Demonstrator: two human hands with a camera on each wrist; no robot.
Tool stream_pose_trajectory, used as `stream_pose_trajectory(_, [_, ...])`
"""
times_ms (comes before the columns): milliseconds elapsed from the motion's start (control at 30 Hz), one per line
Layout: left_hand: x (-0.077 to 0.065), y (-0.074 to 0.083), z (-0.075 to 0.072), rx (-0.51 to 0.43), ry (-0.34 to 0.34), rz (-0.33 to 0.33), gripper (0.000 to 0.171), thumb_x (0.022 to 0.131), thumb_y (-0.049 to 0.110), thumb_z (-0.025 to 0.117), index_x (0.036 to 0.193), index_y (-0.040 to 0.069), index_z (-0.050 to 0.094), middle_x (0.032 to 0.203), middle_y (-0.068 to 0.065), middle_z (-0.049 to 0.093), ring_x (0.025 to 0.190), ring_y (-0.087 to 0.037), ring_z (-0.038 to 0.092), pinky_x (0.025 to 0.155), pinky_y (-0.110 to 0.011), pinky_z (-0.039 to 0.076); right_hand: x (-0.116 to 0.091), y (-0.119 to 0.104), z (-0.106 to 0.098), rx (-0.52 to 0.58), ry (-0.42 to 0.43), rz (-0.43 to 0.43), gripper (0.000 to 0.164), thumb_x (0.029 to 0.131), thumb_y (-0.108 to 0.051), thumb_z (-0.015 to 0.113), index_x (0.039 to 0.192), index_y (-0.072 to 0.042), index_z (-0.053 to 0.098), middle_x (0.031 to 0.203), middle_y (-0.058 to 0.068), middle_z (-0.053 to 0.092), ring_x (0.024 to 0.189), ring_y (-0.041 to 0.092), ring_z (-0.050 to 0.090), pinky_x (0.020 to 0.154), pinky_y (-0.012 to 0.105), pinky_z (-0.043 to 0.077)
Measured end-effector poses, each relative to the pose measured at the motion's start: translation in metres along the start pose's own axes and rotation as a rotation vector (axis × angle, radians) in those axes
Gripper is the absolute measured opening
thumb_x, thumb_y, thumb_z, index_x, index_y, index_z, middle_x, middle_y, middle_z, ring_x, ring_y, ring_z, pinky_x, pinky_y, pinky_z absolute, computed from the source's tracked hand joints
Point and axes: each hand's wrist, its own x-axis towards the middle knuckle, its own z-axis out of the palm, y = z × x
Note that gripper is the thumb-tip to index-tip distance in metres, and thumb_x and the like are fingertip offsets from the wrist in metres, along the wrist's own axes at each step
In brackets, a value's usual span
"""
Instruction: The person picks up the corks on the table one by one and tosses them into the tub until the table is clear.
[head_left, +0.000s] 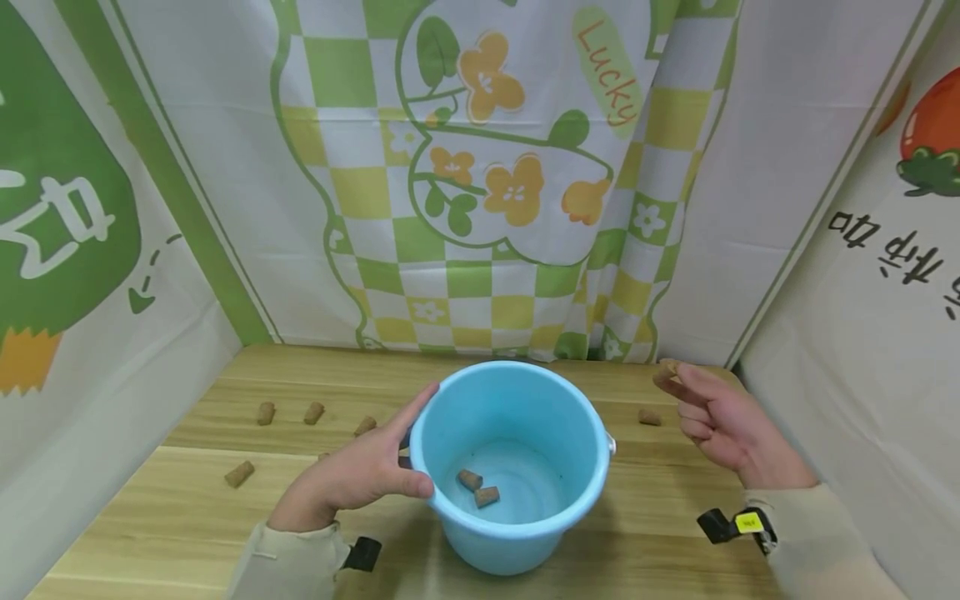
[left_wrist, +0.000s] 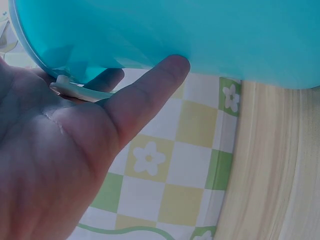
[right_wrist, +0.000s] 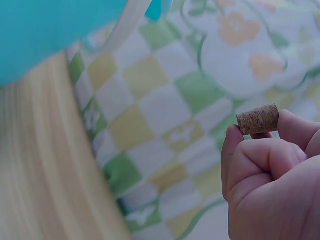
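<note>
A light blue bucket stands on the wooden table, with two corks lying on its bottom. My left hand rests against the bucket's left side, its thumb and fingers spread and fairly straight along the outside near the rim. In the left wrist view, the thumb of that left hand lies flat on the blue wall. Out to the right, my right hand pinches a cork between thumb and fingertips, above the table and apart from the bucket. Below it a loose cork lies on the table.
Several corks lie left of the bucket, among them one cork nearer the front and another cork farther back. A checked cloth hangs along the table's back edge. Printed cloth walls close in both sides.
</note>
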Motion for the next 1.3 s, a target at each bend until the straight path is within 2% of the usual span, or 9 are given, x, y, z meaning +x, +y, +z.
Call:
stream_pose_trajectory(333, [-0.001, 0.001, 0.0, -0.002, 0.01, -0.028, 0.117, 0.082, 0.039, 0.084, 0.161, 0.028, -0.002, 0.161, -0.015, 0.017, 0.134, -0.041, 0.037, 0.099, -0.047, 0.044, 0.006, -0.023, 0.057, -0.161, -0.071, -0.044, 0.032, 0.11, -0.018, 0.04, 0.126, -0.006, 0.065, 0.118, 0.004, 0.06, 0.053, 0.009, 0.017, 0.046, 0.019, 0.023])
stream_pose_trajectory(600, [-0.001, 0.0, -0.002, 0.001, 0.015, -0.026, 0.116, 0.082, 0.037, 0.084, 0.161, 0.029, 0.0, 0.16, -0.014, 0.018, 0.133, -0.041, 0.038, 0.099, -0.048, 0.044, 0.007, -0.025, 0.1, -0.216, -0.126, -0.044, 0.029, 0.109, -0.016, 0.043, 0.125, -0.007, 0.066, 0.115, 0.001, 0.06, 0.051, 0.014, 0.012, 0.049, 0.022, 0.022])
stream_pose_trajectory(633, [-0.001, 0.0, -0.002, -0.001, 0.015, -0.027, 0.116, 0.082, 0.037, 0.084, 0.161, 0.029, 0.0, 0.16, -0.014, 0.017, 0.133, -0.041, 0.038, 0.098, -0.047, 0.044, 0.007, -0.025, 0.105, -0.234, -0.12, -0.044, 0.028, 0.108, -0.015, 0.045, 0.124, -0.008, 0.067, 0.114, 0.0, 0.06, 0.051, 0.015, 0.012, 0.049, 0.022, 0.022])
stream_pose_trajectory(733, [-0.001, 0.0, -0.001, -0.011, 0.014, -0.032, 0.117, 0.081, 0.037, 0.084, 0.161, 0.029, -0.001, 0.16, -0.014, 0.017, 0.133, -0.041, 0.038, 0.098, -0.045, 0.045, 0.009, -0.024, 0.116, -0.339, -0.07, -0.047, 0.025, 0.107, -0.016, 0.05, 0.122, -0.011, 0.069, 0.088, -0.004, 0.058, 0.05, 0.014, 0.015, 0.049, 0.025, 0.02])
stream_pose_trajectory(833, [-0.001, -0.001, -0.001, -0.012, 0.018, -0.034, 0.117, 0.081, 0.037, 0.085, 0.161, 0.029, -0.001, 0.16, -0.014, 0.017, 0.133, -0.041, 0.038, 0.098, -0.045, 0.044, 0.012, -0.022, 0.123, -0.448, -0.008, -0.057, 0.022, 0.104, -0.017, 0.056, 0.122, -0.013, 0.069, 0.08, -0.004, 0.054, 0.048, 0.012, 0.02, 0.048, 0.027, 0.019])
stream_pose_trajectory(967, [-0.001, 0.0, -0.001, 0.0, 0.02, -0.034, 0.117, 0.081, 0.037, 0.084, 0.161, 0.028, 0.0, 0.161, -0.014, 0.017, 0.134, -0.041, 0.037, 0.099, -0.049, 0.043, 0.013, -0.019, 0.13, -0.519, 0.032, -0.078, 0.02, 0.101, -0.015, 0.061, 0.118, -0.014, 0.073, 0.098, 0.0, 0.062, 0.047, 0.009, 0.026, 0.047, 0.025, 0.021])
stream_pose_trajectory(1100, [-0.001, 0.0, -0.001, 0.012, 0.018, -0.033, 0.117, 0.081, 0.039, 0.084, 0.161, 0.028, -0.001, 0.161, -0.014, 0.017, 0.134, -0.041, 0.037, 0.1, -0.05, 0.042, 0.011, -0.017, 0.137, -0.612, 0.057, -0.081, 0.021, 0.1, -0.015, 0.063, 0.118, -0.013, 0.073, 0.105, 0.003, 0.066, 0.048, 0.01, 0.027, 0.046, 0.024, 0.024])
stream_pose_trajectory(1200, [-0.001, 0.0, 0.0, 0.017, 0.018, -0.031, 0.117, 0.081, 0.039, 0.084, 0.161, 0.028, 0.0, 0.161, -0.013, 0.017, 0.134, -0.04, 0.037, 0.1, -0.049, 0.042, 0.01, -0.016, 0.142, -0.764, 0.097, -0.067, 0.028, 0.097, -0.021, 0.068, 0.122, -0.008, 0.07, 0.08, 0.003, 0.061, 0.047, 0.011, 0.028, 0.047, 0.024, 0.028])
stream_pose_trajectory(1300, [-0.001, 0.0, 0.0, 0.019, 0.017, -0.03, 0.116, 0.081, 0.039, 0.084, 0.161, 0.029, 0.0, 0.161, -0.013, 0.017, 0.134, -0.04, 0.038, 0.099, -0.047, 0.042, 0.008, -0.015, 0.147, -0.936, 0.128, -0.065, 0.037, 0.094, -0.028, 0.072, 0.124, -0.007, 0.069, 0.076, 0.002, 0.063, 0.045, 0.012, 0.03, 0.045, 0.025, 0.031])
